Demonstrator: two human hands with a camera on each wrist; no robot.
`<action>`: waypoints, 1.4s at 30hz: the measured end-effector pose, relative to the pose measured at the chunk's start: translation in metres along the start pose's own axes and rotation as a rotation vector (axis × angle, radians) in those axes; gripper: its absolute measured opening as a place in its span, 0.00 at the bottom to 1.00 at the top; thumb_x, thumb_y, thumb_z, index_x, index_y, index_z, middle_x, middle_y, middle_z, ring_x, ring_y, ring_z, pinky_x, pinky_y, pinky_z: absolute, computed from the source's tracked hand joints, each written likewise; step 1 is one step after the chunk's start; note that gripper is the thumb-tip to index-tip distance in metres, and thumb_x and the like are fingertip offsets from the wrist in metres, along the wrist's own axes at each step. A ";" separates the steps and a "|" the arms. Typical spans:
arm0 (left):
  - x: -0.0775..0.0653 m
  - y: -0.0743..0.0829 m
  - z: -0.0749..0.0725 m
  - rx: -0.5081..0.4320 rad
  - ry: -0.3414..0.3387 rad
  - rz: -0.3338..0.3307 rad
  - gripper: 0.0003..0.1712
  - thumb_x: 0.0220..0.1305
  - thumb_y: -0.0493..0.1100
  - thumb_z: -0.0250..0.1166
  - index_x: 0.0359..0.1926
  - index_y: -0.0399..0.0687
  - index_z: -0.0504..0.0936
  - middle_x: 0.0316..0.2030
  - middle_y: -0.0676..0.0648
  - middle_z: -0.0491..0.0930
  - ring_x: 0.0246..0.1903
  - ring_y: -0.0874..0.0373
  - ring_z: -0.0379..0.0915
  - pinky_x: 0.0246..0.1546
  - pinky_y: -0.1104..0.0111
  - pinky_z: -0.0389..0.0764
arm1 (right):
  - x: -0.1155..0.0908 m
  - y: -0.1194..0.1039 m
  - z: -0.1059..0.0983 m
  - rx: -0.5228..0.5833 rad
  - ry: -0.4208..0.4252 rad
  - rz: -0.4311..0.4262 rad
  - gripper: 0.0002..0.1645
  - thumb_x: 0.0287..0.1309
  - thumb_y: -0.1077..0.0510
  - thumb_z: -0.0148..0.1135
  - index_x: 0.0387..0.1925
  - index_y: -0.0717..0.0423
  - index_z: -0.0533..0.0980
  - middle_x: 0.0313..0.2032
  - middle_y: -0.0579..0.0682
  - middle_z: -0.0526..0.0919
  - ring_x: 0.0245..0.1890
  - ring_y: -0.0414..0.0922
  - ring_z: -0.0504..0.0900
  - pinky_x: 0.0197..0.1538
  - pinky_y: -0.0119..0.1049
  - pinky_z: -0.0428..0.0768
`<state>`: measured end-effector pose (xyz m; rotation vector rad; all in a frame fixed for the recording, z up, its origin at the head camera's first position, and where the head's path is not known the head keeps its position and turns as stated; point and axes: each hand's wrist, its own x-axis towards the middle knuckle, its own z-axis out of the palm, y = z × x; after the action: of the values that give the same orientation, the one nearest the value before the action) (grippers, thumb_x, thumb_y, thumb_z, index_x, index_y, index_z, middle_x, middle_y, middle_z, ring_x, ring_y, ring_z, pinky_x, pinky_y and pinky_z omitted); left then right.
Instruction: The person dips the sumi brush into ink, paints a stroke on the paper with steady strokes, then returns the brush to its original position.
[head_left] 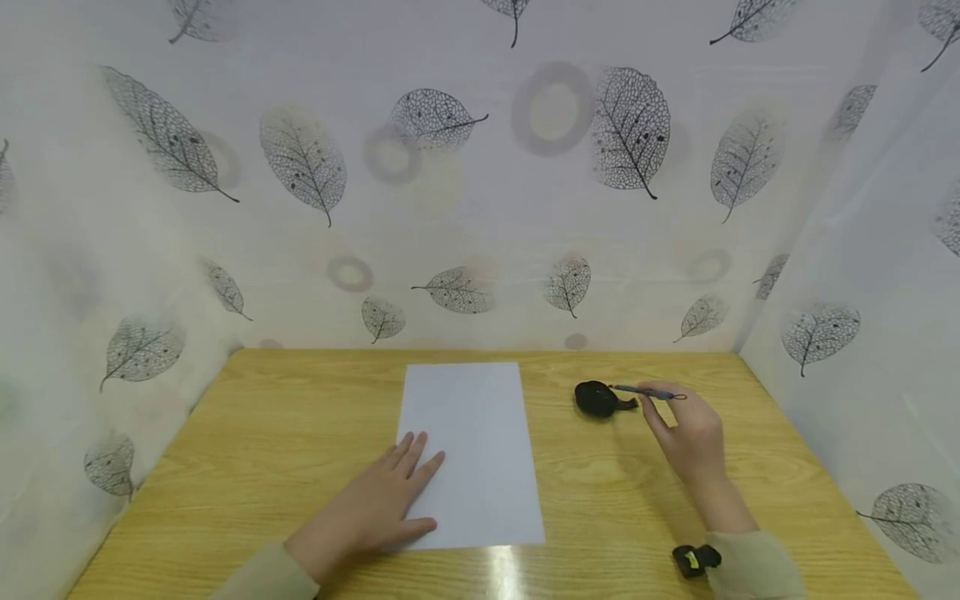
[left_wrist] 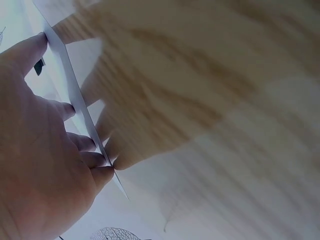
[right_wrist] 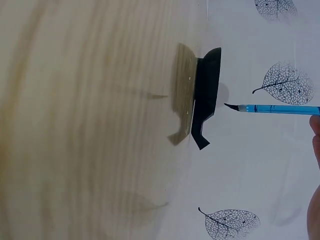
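Observation:
A white sheet of paper [head_left: 480, 450] lies on the wooden table, and my left hand [head_left: 382, 500] rests with spread fingers on its left edge. In the left wrist view the fingertips [left_wrist: 102, 172] press along the paper's edge. My right hand [head_left: 693, 429] pinches a blue paintbrush [right_wrist: 280, 109] with a dark pointed tip. Below and beside that tip sits a small black dish [head_left: 596, 400] with a short curved handle. The right wrist view shows the brush tip apart from the dish [right_wrist: 207, 90], raised above the table. Most of the right hand is outside that view.
The yellow wood-grain table [head_left: 300, 408] has a glossy surface. Pale walls [head_left: 480, 208] with a leaf pattern enclose it at the back and both sides. A black wrist device [head_left: 696, 560] is by the right sleeve.

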<state>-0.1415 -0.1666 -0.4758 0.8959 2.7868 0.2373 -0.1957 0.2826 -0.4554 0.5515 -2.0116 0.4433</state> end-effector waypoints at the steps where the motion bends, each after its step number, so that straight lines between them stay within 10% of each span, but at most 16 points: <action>1: 0.001 0.001 0.000 -0.004 -0.005 0.000 0.52 0.71 0.72 0.60 0.84 0.51 0.57 0.84 0.33 0.48 0.84 0.34 0.45 0.82 0.43 0.58 | -0.001 0.000 0.000 0.009 -0.007 0.020 0.30 0.81 0.42 0.54 0.43 0.65 0.87 0.36 0.60 0.92 0.32 0.56 0.90 0.35 0.46 0.83; 9: 0.008 0.007 -0.001 -0.003 -0.019 0.001 0.52 0.72 0.72 0.59 0.85 0.52 0.56 0.85 0.34 0.46 0.84 0.35 0.44 0.83 0.44 0.57 | -0.005 0.004 0.003 0.050 -0.033 0.111 0.10 0.61 0.64 0.71 0.43 0.65 0.87 0.36 0.60 0.92 0.31 0.55 0.89 0.36 0.43 0.82; 13: 0.012 0.010 -0.002 0.011 -0.015 0.007 0.52 0.72 0.72 0.59 0.85 0.53 0.56 0.85 0.34 0.46 0.84 0.36 0.44 0.83 0.45 0.57 | -0.006 0.004 0.007 0.068 0.001 0.149 0.19 0.44 0.74 0.78 0.42 0.63 0.88 0.35 0.57 0.93 0.29 0.55 0.89 0.37 0.39 0.84; 20: 0.016 0.016 -0.004 0.011 -0.016 0.018 0.51 0.71 0.70 0.62 0.84 0.50 0.59 0.84 0.32 0.49 0.83 0.34 0.46 0.82 0.45 0.59 | -0.006 0.001 0.011 0.126 0.013 0.219 0.19 0.45 0.76 0.79 0.42 0.63 0.87 0.36 0.56 0.93 0.29 0.53 0.89 0.44 0.17 0.80; 28: 0.017 0.019 -0.007 0.009 -0.026 0.018 0.51 0.71 0.69 0.62 0.84 0.50 0.58 0.84 0.31 0.48 0.84 0.34 0.45 0.82 0.45 0.59 | -0.007 0.001 0.015 0.215 -0.013 0.345 0.15 0.52 0.76 0.76 0.43 0.67 0.86 0.35 0.61 0.92 0.41 0.07 0.74 0.47 0.07 0.73; 42: 0.024 0.021 -0.005 0.051 -0.030 0.019 0.51 0.72 0.71 0.60 0.84 0.52 0.57 0.84 0.33 0.47 0.84 0.36 0.46 0.83 0.46 0.59 | -0.007 0.002 0.021 0.310 -0.029 0.574 0.10 0.58 0.75 0.72 0.43 0.70 0.85 0.35 0.55 0.91 0.35 0.11 0.78 0.44 0.08 0.77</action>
<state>-0.1499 -0.1360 -0.4697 0.9306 2.7690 0.1543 -0.2089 0.2751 -0.4717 0.1498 -2.1267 1.1115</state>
